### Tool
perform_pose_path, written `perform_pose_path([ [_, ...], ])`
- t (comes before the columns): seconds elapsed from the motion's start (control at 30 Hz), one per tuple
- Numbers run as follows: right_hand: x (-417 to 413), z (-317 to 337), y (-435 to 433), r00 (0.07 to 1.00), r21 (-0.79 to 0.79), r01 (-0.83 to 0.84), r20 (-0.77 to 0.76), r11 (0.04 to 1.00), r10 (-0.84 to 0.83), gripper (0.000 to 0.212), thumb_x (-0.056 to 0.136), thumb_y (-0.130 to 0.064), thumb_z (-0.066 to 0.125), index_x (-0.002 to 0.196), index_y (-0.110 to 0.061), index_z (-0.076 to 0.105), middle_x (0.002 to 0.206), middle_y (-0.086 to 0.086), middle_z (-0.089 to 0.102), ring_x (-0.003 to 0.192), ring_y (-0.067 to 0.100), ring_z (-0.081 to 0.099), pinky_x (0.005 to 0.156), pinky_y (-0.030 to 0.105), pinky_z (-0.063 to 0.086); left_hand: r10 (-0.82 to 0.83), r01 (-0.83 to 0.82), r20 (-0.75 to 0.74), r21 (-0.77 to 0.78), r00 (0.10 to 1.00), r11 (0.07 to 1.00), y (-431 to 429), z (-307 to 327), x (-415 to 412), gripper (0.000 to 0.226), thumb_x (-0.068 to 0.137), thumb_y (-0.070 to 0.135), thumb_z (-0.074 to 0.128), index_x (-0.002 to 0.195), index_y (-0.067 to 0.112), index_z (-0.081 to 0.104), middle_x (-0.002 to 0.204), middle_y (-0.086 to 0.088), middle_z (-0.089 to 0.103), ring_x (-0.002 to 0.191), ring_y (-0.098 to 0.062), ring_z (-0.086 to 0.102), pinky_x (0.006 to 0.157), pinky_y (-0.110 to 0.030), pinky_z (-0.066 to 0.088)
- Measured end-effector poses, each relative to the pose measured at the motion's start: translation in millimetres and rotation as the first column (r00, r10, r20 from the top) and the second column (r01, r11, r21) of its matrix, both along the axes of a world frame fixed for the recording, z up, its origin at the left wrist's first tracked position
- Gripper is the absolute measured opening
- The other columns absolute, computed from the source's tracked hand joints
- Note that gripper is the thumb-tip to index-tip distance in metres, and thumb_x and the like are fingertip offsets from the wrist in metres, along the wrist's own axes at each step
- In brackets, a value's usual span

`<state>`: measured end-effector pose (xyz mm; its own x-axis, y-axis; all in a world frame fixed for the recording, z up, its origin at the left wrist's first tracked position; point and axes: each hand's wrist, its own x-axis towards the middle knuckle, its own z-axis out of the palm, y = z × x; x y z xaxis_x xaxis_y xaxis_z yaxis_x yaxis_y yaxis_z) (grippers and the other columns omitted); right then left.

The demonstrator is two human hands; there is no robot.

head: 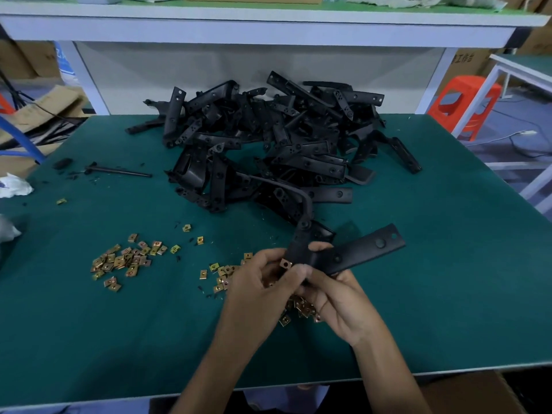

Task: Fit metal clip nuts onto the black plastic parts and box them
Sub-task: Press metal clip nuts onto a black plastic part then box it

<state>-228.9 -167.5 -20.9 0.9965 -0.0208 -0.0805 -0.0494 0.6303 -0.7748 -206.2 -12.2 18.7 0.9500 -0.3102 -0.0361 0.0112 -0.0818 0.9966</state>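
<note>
A big heap of black plastic parts (268, 138) lies at the back of the green table (448, 279). Brass-coloured metal clip nuts are scattered in a pile at the left (125, 261) and in another pile (222, 273) partly hidden under my hands. My right hand (337, 297) grips one black plastic part (358, 252), whose flat arm points up to the right. My left hand (257, 282) pinches a clip nut (286, 264) against the part's near end.
A thin black rod (119, 171) and a white cloth (15, 186) lie at the far left. A cardboard box (466, 392) shows below the table's front edge at right. An orange stool (463, 106) stands beyond the right edge. A white shelf (268, 28) spans above.
</note>
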Motion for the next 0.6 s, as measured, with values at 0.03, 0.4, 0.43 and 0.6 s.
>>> perform_pose_path([
  [0.03,0,0,-1,1.0,0.023,0.007,-0.002,1.0,-0.007,0.024,0.088,-0.009,0.073,0.104,-0.028,0.073,0.11,0.014,0.074,0.099,0.023,0.072,0.079,0.031,0.059,0.036,-0.041,0.058,0.08,0.998,0.996,-2,-2,-2,0.02,0.088,0.03,0.075,0.107,0.034,0.07,0.095,0.014,0.076,0.089,-0.004,0.071,0.077,-0.022,0.056],
  [0.4,-1,-1,-3,1.0,0.071,0.001,0.007,0.998,-0.002,0.029,0.078,-0.02,0.085,0.104,-0.022,0.073,0.123,0.02,0.068,0.11,0.027,0.068,0.088,0.035,0.057,0.014,-0.329,0.567,0.458,0.824,0.826,-3,-12,-1,0.035,0.092,0.052,0.054,0.107,0.023,0.067,0.102,0.013,0.063,0.092,-0.01,0.05,0.074,-0.027,0.041],
  [0.43,-1,0,-3,1.0,0.063,0.008,-0.001,0.998,-0.008,0.027,0.078,-0.017,0.082,0.104,-0.023,0.074,0.123,0.019,0.068,0.109,0.026,0.068,0.087,0.034,0.058,0.017,-0.333,0.572,0.453,0.82,0.827,-3,-13,1,0.034,0.092,0.052,0.054,0.105,0.023,0.067,0.1,0.013,0.063,0.09,-0.009,0.05,0.073,-0.026,0.04],
  [0.6,1,0,-4,0.998,0.109,0.058,-0.025,0.992,-0.055,0.022,0.082,-0.009,0.074,0.1,-0.022,0.075,0.122,0.02,0.069,0.108,0.026,0.07,0.084,0.034,0.059,-0.042,-0.24,0.544,0.437,0.838,0.867,-3,-16,11,0.032,0.095,0.048,0.058,0.113,0.025,0.07,0.107,0.017,0.066,0.097,-0.004,0.052,0.082,-0.021,0.043],
])
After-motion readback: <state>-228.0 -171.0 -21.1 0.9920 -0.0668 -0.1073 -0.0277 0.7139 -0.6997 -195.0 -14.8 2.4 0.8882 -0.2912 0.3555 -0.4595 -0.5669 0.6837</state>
